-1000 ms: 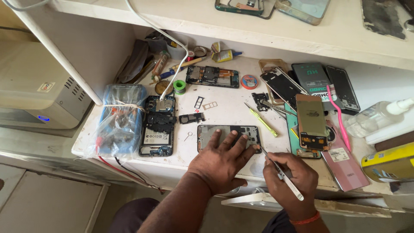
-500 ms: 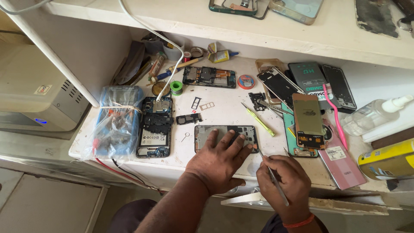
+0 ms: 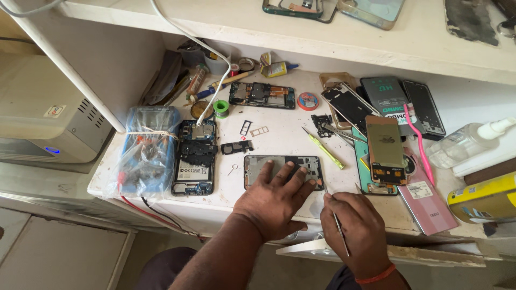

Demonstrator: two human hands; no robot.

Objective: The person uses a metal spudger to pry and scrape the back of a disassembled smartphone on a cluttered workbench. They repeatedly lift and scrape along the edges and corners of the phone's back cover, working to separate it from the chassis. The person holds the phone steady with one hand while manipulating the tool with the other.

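Opened phone frame (image 3: pixel 279 167) under flat left hand (image 3: pixel 274 201); thin tool (image 3: pixel 337 225) pinched in right hand (image 3: pixel 357 225) alongside.

Left hand (image 3: pixel 271 207) flat, fingers spread forward; right hand (image 3: pixel 355 228) curled in a pinching grip, wrist low.

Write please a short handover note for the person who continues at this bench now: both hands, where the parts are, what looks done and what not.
Left hand: flat on the opened phone frame at the bench front, pinning it.
Right hand: grips a thin metal tool, tip near the frame's right end.
Nearby: second opened phone with a white cable to the left, yellow screwdriver to the right, loose screen beyond it.
Done: frame already open, back cover off.
Left: frame not reassembled; small parts lie loose on the bench.
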